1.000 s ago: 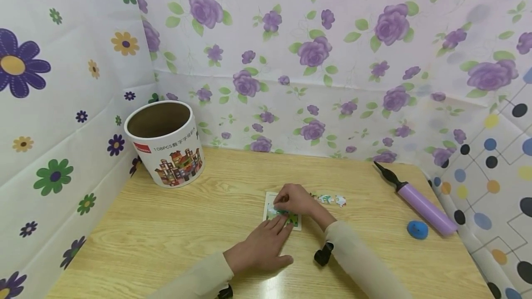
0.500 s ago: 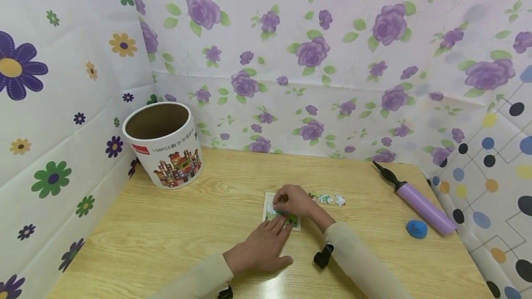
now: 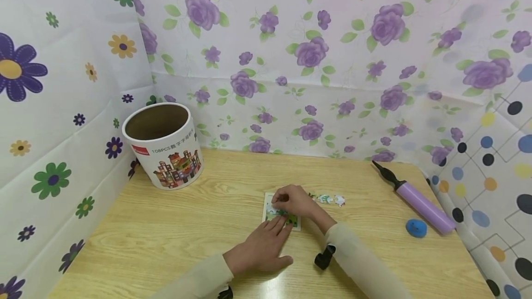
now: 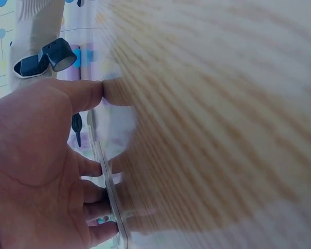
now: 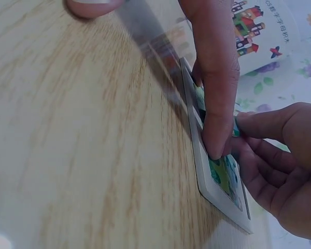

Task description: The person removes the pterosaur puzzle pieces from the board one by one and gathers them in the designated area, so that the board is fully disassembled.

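A small jigsaw puzzle with a pale frame (image 3: 269,195) lies on the wooden table, partly covered by both hands. My left hand (image 3: 262,247) lies across its near edge, fingers stretched out and fingertips on the green picture. In the right wrist view, one left finger presses down on the puzzle tray (image 5: 198,163). My right hand (image 3: 294,200) is over the puzzle's upper right part. Its thumb and forefinger pinch a small green puzzle piece (image 5: 236,127) at the tray's picture, mostly hidden by the fingers.
Several loose puzzle pieces (image 3: 325,199) lie right of the puzzle. A large white bucket (image 3: 166,151) stands at the back left. On the right are a purple hand pump (image 3: 424,206) and a blue object (image 3: 416,228). Patterned cloth walls (image 3: 249,114) border the table.
Both hands hold nearly the same place throughout. The head view has shifted very slightly.
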A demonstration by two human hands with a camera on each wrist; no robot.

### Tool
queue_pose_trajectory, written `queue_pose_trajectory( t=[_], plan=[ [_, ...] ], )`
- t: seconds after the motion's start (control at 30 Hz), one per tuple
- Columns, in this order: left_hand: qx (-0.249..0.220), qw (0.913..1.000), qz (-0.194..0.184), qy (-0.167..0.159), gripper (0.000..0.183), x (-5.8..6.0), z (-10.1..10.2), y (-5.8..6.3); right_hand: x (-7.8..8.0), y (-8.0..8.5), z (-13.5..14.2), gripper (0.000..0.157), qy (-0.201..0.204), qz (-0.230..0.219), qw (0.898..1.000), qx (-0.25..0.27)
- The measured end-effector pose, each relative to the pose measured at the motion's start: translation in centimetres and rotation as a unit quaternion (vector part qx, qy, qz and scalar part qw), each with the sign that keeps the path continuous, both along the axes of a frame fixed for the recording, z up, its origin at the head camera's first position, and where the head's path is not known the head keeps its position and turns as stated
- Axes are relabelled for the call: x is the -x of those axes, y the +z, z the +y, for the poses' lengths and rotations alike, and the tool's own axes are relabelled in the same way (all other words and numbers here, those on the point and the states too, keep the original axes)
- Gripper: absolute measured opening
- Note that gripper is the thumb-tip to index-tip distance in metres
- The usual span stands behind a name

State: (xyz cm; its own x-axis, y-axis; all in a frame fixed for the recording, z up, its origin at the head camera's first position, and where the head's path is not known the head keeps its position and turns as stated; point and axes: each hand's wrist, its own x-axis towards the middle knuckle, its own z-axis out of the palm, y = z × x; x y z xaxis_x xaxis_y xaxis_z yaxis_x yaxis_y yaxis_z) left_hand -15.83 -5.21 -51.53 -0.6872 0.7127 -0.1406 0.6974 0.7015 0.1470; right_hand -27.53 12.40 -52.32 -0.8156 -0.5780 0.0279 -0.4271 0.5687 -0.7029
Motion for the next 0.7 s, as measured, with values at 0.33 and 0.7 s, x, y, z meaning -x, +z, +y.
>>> queue_pose_trajectory(
  t=[0.33, 0.7],
  plan=[
    [-0.009, 1.0, -0.003, 0.002, 0.081, 0.0, 0.1, 0.0, 0.3, 0.0, 1.2, 0.009, -0.01, 0.003, 1.0, 0.016],
    [-0.008, 0.9996, -0.024, 0.016, 0.082, 0.1, 0.1, 0.1, 0.0, 0.8, 5.1, 0.013, -0.057, 0.021, 0.998, 0.002]
  ],
)
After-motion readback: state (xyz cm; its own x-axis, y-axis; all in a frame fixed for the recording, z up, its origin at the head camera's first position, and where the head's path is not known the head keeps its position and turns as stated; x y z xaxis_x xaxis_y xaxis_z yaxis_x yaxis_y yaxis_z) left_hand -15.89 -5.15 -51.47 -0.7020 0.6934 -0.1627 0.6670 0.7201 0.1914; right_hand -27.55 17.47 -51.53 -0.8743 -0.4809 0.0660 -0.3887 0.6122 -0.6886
